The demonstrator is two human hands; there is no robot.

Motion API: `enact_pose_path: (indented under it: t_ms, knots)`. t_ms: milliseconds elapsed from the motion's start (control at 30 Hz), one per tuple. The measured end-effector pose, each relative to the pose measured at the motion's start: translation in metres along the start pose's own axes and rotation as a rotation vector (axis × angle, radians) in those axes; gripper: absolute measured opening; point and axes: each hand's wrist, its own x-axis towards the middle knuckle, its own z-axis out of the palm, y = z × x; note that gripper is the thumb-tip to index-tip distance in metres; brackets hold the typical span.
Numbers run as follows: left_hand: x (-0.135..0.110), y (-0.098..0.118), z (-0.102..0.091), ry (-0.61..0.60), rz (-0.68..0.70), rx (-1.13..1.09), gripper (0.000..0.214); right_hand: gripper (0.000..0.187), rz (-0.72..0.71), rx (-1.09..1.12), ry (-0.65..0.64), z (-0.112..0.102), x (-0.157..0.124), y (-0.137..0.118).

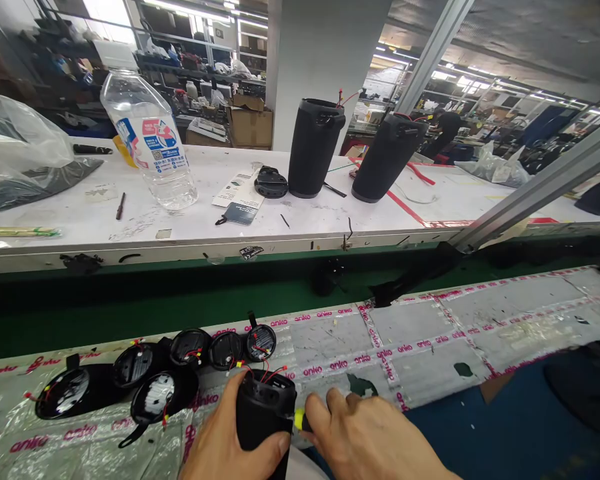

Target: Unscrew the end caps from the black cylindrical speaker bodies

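My left hand (230, 440) is wrapped round a black cylindrical speaker body (263, 413) with an open top, and thin red wires stick out of it. In my right hand (365, 433) is a tool with a yellow-and-black handle (300, 419), mostly hidden by the curled fingers. Its yellow end is against or very close to the right side of the speaker body; the tip cannot be made out. Left of my hands, several round black speaker end caps (155, 397) with red wires and small connectors lie on the plastic-covered lower surface (330, 340).
On the white bench (205, 230) beyond a green gap stand two more speaker bodies (316, 150), a water bottle (155, 147), a black round part (271, 182) and a tag card (240, 213). A slanting metal post (535, 190) rises at the right.
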Motion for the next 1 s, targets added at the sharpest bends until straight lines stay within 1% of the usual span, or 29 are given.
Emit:
enact_pose_path:
  t_ms: [67, 100, 200, 267, 433, 600, 700, 833, 1000]
  knots:
    - [0.002, -0.005, 0.000, 0.006, 0.007, -0.053, 0.079, 0.027, -0.015, 0.052, -0.019, 0.004, 0.004, 0.001]
    - [0.004, -0.007, 0.000, -0.010, 0.018, -0.106, 0.078, 0.027, -0.011, 0.105, -0.026, 0.005, 0.005, 0.002]
    - [0.008, -0.014, -0.001, -0.098, 0.056, -0.261, 0.073, 0.022, 0.054, 0.320, -0.003, 0.008, 0.006, 0.006]
    - [0.009, -0.017, -0.002, -0.116, 0.072, -0.285, 0.073, 0.021, 0.086, 0.386, 0.024, 0.008, 0.005, 0.008]
    - [0.009, -0.018, 0.000, -0.084, 0.061, -0.260, 0.079, 0.028, 0.027, 0.254, 0.065, 0.012, 0.003, 0.005]
    - [0.008, -0.016, 0.001, -0.052, 0.076, -0.266, 0.079, 0.032, 0.004, 0.218, 0.044, 0.019, 0.005, -0.001]
    - [0.007, -0.015, 0.000, -0.041, 0.055, -0.233, 0.079, 0.032, 0.006, 0.198, 0.046, 0.021, 0.006, -0.003]
    - [0.006, -0.013, 0.000, -0.017, 0.013, -0.181, 0.083, 0.031, 0.002, 0.151, 0.031, 0.019, 0.007, -0.004]
    - [0.004, -0.013, 0.003, 0.013, 0.032, -0.132, 0.083, 0.030, -0.029, 0.098, -0.052, 0.009, 0.008, -0.004]
